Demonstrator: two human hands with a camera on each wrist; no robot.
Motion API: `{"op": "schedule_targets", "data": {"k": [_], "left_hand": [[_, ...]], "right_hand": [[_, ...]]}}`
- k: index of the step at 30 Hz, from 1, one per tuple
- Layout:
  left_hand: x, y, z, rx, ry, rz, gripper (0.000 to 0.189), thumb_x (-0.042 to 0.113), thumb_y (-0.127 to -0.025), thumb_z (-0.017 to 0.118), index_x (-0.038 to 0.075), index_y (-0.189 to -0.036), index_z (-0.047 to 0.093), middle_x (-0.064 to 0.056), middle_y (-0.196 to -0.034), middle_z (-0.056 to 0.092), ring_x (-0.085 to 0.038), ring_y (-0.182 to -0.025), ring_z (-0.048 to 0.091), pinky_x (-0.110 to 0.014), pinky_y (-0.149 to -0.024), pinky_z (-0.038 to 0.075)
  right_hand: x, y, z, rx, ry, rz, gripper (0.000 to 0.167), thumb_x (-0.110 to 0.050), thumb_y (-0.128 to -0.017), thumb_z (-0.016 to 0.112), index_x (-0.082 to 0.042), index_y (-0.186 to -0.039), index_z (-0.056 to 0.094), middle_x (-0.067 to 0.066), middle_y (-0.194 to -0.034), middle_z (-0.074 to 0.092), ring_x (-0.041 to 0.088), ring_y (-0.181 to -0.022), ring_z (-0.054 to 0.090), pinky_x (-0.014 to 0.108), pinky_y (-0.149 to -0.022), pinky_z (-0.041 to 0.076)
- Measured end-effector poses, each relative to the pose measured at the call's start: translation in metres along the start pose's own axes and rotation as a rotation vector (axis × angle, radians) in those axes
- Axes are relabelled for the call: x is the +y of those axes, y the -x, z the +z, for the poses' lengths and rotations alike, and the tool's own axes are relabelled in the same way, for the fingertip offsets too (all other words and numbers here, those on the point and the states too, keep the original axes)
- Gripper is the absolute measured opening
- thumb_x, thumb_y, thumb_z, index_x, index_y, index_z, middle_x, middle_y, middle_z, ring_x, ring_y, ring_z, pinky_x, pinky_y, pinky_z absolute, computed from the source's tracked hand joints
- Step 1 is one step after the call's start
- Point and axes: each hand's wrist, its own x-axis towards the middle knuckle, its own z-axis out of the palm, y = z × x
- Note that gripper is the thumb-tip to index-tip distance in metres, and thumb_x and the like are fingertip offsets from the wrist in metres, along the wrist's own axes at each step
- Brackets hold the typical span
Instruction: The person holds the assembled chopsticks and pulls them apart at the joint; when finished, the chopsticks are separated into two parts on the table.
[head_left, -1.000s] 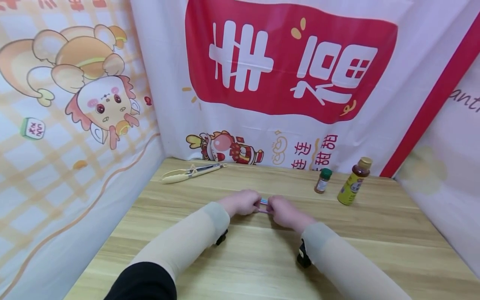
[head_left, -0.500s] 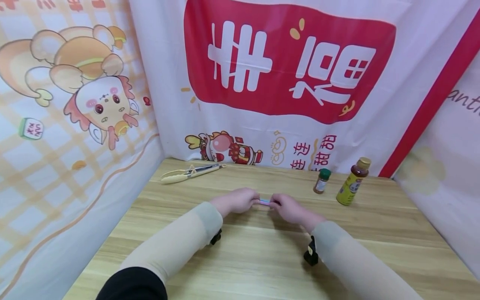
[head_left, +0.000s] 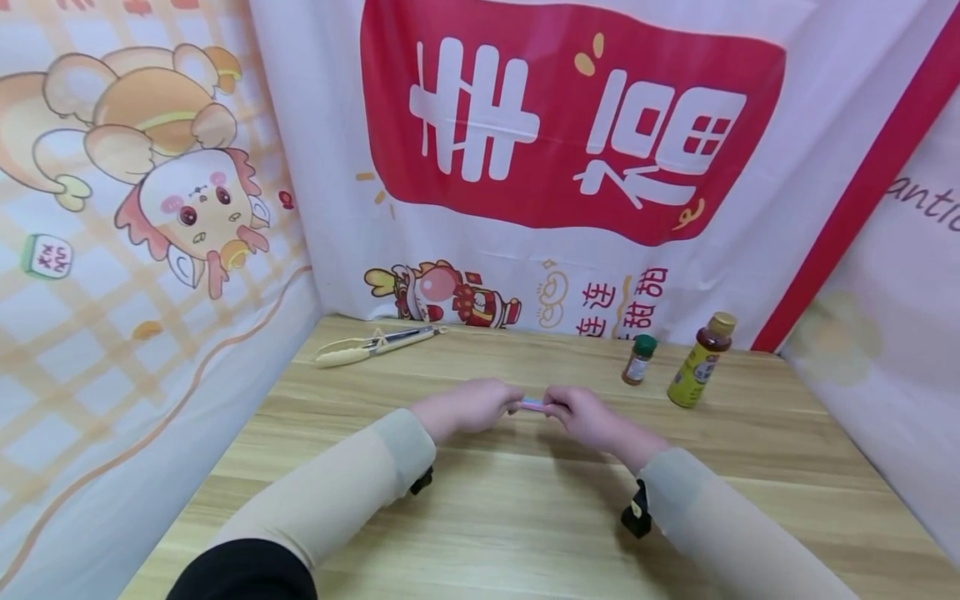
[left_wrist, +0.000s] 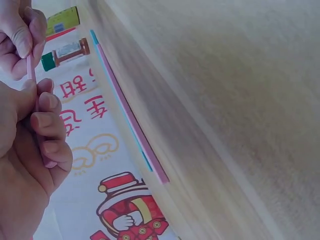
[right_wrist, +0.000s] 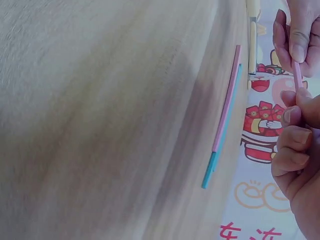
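One slim pink stick is the centre of attention, held up between two hands over the table, and it looks light, straight and fairly stiff! Smooth too, I'd judge, so it could roll in the fingers; thin enough that a hard bend might snap it. Best hold: near each end, thumb against forefinger, and that's very much the picture here.

Over to the left hand: thumb pressed on the stick, fingers curled around it, the tip poking out below them in the left wrist view. The right hand answers with a thumb-and-forefinger pinch, its other fingers curled in. Both forearms reach forward, angling inward, backs of the hands up, a short stretch of pink showing between.

Just beyond, on the wooden table, a second pink stick lies staggered alongside a teal stick. Further out: tongs far left, green-capped jar and yellow-labelled bottle right!
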Motion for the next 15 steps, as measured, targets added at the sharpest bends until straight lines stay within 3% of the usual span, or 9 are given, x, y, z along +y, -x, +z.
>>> {"op": "schedule_targets", "data": {"k": [6,15], "left_hand": [[0.003,0.002,-0.004,0.035,-0.016,0.034,0.022,0.022,-0.106,0.046,0.01,-0.097,0.061,0.005,-0.075,0.054,-0.011,-0.066,0.051,-0.027,-0.065,0.046],[0.01,0.005,-0.01,0.056,-0.009,0.056,0.019,0.025,-0.106,0.046,0.02,-0.09,0.056,0.004,-0.077,0.056,-0.011,-0.067,0.052,-0.027,-0.066,0.046]], "right_hand": [[-0.005,0.002,-0.007,0.021,0.037,-0.041,0.012,-0.002,-0.096,0.061,-0.008,-0.085,0.062,-0.006,-0.073,0.056,0.011,-0.066,0.051,0.031,-0.061,0.046],[-0.006,0.004,-0.016,0.01,0.067,-0.056,0.01,-0.004,-0.098,0.059,-0.005,-0.089,0.064,-0.005,-0.076,0.058,0.011,-0.066,0.052,0.031,-0.061,0.046]]}}
